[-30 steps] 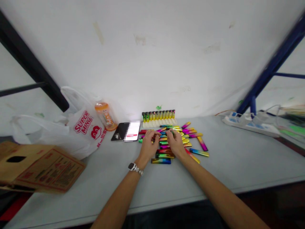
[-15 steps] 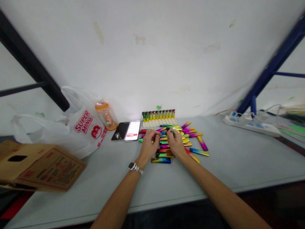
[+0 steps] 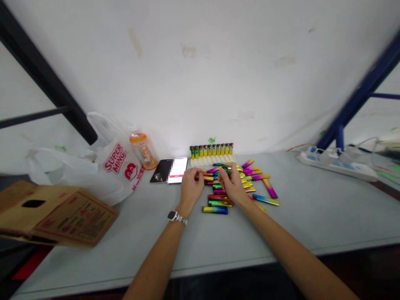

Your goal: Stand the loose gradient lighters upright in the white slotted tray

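Observation:
Several rainbow-coloured lighters [image 3: 265,200] lie scattered in a pile on the grey table [image 3: 312,216]. My left hand [image 3: 191,188] is curled over the pile's left side, its fingers closed on a lighter. My right hand [image 3: 231,185] is lifted a little above the pile, pinching a greenish lighter [image 3: 226,170]. Behind the pile a white rack [image 3: 213,158] holds a row of upright lighters against the wall. A metal watch [image 3: 177,216] is on my left wrist.
A phone with a lit screen [image 3: 176,170] lies left of the rack, beside a dark phone [image 3: 160,171]. An orange bottle [image 3: 143,151], a white plastic bag [image 3: 109,168] and a cardboard box [image 3: 56,214] are at the left. A power strip [image 3: 337,166] lies at the right.
My right hand has risen slightly with a lighter in its fingers. My left hand stays on the pile. The view has shifted a little to the left.

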`<action>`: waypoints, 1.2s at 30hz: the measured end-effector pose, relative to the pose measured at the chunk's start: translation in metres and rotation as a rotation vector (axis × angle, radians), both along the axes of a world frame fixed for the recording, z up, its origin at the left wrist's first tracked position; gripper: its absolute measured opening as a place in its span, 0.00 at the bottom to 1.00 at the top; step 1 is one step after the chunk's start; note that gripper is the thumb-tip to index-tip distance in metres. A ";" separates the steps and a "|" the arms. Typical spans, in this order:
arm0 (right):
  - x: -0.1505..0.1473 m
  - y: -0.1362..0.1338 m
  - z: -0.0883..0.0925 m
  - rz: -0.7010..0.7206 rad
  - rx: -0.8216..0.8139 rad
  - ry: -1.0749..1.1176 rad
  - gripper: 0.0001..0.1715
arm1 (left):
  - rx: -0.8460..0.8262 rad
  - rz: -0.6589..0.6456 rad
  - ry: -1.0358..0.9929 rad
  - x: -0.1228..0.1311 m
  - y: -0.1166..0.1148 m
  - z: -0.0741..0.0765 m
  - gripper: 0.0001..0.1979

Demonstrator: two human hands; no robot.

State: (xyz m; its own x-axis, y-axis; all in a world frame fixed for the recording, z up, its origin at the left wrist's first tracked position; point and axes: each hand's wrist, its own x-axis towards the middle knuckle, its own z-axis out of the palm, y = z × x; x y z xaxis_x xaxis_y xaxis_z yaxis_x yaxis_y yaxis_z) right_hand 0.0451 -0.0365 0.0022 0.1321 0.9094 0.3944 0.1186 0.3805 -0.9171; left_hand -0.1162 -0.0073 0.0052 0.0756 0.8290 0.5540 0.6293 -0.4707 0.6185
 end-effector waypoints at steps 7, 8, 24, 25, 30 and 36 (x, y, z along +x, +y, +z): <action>0.012 0.031 0.022 -0.113 0.206 -0.319 0.13 | -0.025 0.005 0.147 -0.001 0.002 -0.007 0.07; 0.012 0.041 0.025 -0.107 0.174 -0.337 0.14 | -0.020 0.008 0.155 -0.001 0.002 -0.007 0.08; -0.015 0.163 0.036 -0.048 0.175 -0.761 0.07 | 0.026 0.187 0.045 -0.038 0.016 0.003 0.09; -0.016 0.165 0.037 -0.043 0.174 -0.787 0.06 | 0.023 0.201 0.004 -0.041 0.018 0.004 0.09; -0.017 0.169 0.039 -0.052 0.180 -0.806 0.03 | 0.024 0.267 -0.123 -0.052 0.024 0.005 0.09; -0.019 0.171 0.037 -0.028 0.196 -0.760 0.06 | 0.046 0.248 -0.019 -0.047 0.020 0.000 0.08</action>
State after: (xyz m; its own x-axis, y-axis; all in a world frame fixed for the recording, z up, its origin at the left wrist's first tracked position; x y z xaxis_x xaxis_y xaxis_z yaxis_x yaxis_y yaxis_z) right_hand 0.0264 0.1343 0.0394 -0.2166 0.8143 0.5385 0.6987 0.5146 -0.4971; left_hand -0.1627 0.0129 0.0055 -0.1379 0.7949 0.5909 0.7174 -0.3312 0.6129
